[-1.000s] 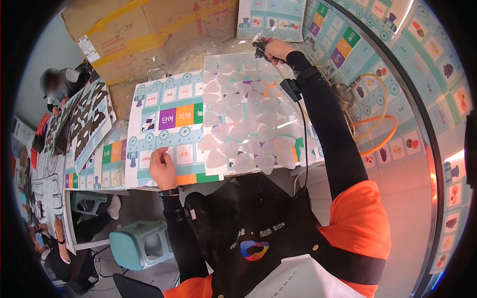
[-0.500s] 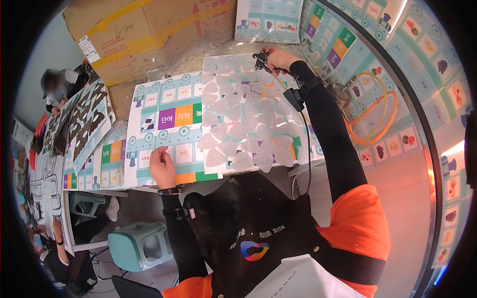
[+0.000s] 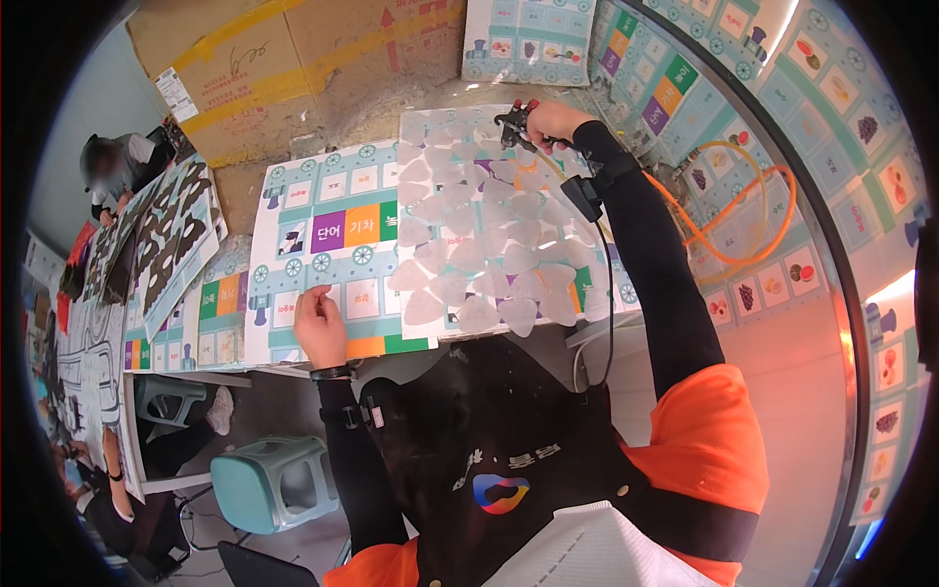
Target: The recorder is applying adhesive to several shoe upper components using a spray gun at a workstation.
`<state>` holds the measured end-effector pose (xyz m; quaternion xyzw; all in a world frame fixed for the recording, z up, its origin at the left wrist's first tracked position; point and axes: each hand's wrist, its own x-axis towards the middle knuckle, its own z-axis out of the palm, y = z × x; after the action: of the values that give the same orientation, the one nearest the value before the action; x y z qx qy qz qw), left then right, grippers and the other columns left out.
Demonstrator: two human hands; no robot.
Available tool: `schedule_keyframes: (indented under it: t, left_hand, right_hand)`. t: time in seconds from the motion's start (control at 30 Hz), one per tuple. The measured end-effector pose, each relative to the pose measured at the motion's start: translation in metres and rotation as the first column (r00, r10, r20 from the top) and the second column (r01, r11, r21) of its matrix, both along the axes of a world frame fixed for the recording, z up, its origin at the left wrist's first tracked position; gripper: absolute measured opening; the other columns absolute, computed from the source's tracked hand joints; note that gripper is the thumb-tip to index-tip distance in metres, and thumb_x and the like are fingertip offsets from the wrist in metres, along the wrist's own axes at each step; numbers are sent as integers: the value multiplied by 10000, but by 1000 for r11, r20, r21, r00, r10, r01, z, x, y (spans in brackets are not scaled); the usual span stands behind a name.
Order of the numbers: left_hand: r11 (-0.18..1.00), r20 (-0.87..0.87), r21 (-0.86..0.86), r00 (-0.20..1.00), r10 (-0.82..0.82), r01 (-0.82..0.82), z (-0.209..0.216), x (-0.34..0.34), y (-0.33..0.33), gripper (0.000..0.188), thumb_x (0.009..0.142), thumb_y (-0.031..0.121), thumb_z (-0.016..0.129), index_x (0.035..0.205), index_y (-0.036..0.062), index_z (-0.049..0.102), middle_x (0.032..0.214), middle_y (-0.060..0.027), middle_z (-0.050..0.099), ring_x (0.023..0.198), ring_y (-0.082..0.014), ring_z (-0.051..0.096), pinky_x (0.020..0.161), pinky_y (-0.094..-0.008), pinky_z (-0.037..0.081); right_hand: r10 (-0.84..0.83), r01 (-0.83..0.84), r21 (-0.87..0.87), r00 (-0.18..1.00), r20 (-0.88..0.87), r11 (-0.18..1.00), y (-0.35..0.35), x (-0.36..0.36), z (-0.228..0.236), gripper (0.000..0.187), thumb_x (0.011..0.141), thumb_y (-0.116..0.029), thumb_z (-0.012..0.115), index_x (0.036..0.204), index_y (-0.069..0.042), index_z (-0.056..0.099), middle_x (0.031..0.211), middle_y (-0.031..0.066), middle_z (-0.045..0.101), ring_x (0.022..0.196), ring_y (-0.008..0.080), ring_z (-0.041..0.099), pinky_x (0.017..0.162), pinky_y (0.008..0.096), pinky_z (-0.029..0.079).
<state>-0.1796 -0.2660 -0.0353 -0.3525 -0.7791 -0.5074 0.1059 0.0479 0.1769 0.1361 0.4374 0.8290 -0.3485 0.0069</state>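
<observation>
My right hand (image 3: 556, 124) grips a black spray gun (image 3: 513, 125), its thin hose trailing back along my sleeve. The gun hangs over the far right corner of a sheet covered with whitish, see-through rounded cut-out shapes (image 3: 469, 249). Colours of a printed sheet show through the gaps between them. My left hand (image 3: 321, 328) rests on the near edge of a printed train-pattern sheet (image 3: 328, 210), left of the shapes. Its fingers are loosely curled in, and nothing shows in them.
A big taped cardboard box (image 3: 293, 78) stands behind the table. Printed sheets (image 3: 528, 39) lean at the back and line the right side. An orange hose (image 3: 753, 256) loops at my right. A stool (image 3: 274, 484) stands below left. Another person (image 3: 112, 171) works at far left beside black-patterned boards (image 3: 181, 240).
My right hand with the spray gun has shifted very slightly. The orange hose at my right has swung further right and a little up. My left hand has hardly moved.
</observation>
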Motion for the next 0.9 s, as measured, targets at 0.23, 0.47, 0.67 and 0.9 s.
schedule_keyframes:
  t: [0.23,0.47,0.67,0.9]
  left_hand:
    - [1000,2,8,1000,-5,5,-1,-1,0,139,905,18,577,987,21,689,852,-106,655,669,-230,605,632,-357,492]
    - [1000,3,-1,1000,-4,4,-1,-1,0,144,907,18,568,988,17,687,858,-109,658,685,-240,611,643,-359,497]
    - [1000,1,2,1000,-6,6,0,0,0,149,908,17,565,994,12,687,861,-109,659,687,-244,612,648,-359,498]
    - [1000,11,-9,1000,1,-1,-1,0,1,151,908,17,567,997,17,689,853,-108,656,683,-233,610,644,-350,493]
  right_hand:
    - [-62,62,-4,978,-200,998,0,4,0,116,681,-105,577,652,4,605,615,139,610,481,201,563,413,333,372]
    - [-94,97,15,988,-120,995,-10,14,7,102,664,-81,564,627,8,595,625,147,614,488,206,578,408,331,369]
    - [-38,36,-15,991,-131,999,-11,14,4,86,660,-78,578,623,-2,589,641,133,615,508,205,598,411,327,375]
    - [-71,69,-16,987,-141,997,-2,21,5,103,700,-94,581,706,-1,627,668,124,647,541,200,633,421,322,400]
